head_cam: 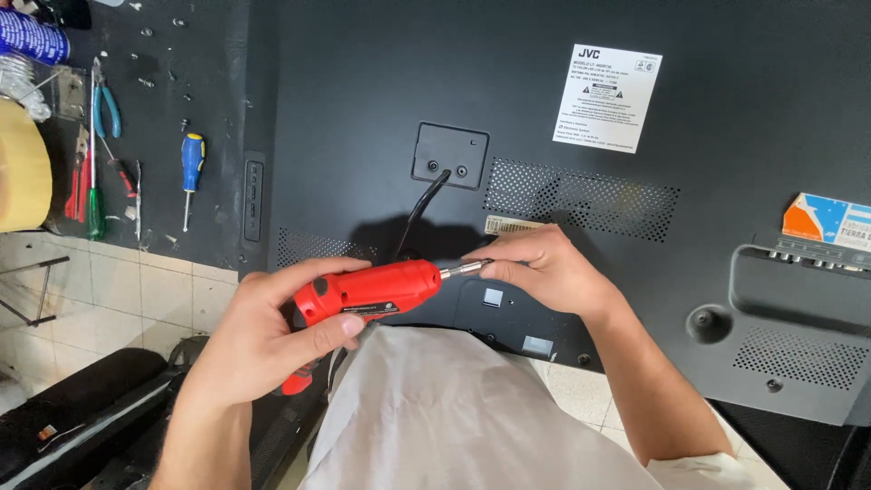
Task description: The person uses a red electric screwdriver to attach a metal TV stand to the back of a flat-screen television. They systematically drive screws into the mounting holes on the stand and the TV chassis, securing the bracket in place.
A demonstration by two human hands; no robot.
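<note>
My left hand [263,331] grips a red electric screwdriver [367,289], held level and pointing right. My right hand [544,268] pinches the metal bit [464,269] at the tool's tip. Both hands hover over the near edge of a black flat-screen television's back panel [363,91], which lies face down on the bench. A black cable [419,210] runs from a square recessed socket plate [451,156] toward the hands. A white label [606,97] and perforated vent strips [581,195] show on the panel.
To the left on the dark bench lie a blue-handled screwdriver [191,163], pliers with blue grips [106,107], red and green handled tools [83,186], loose screws and a tape roll [20,168]. Tiled floor [136,290] and a black bag [73,408] lie below.
</note>
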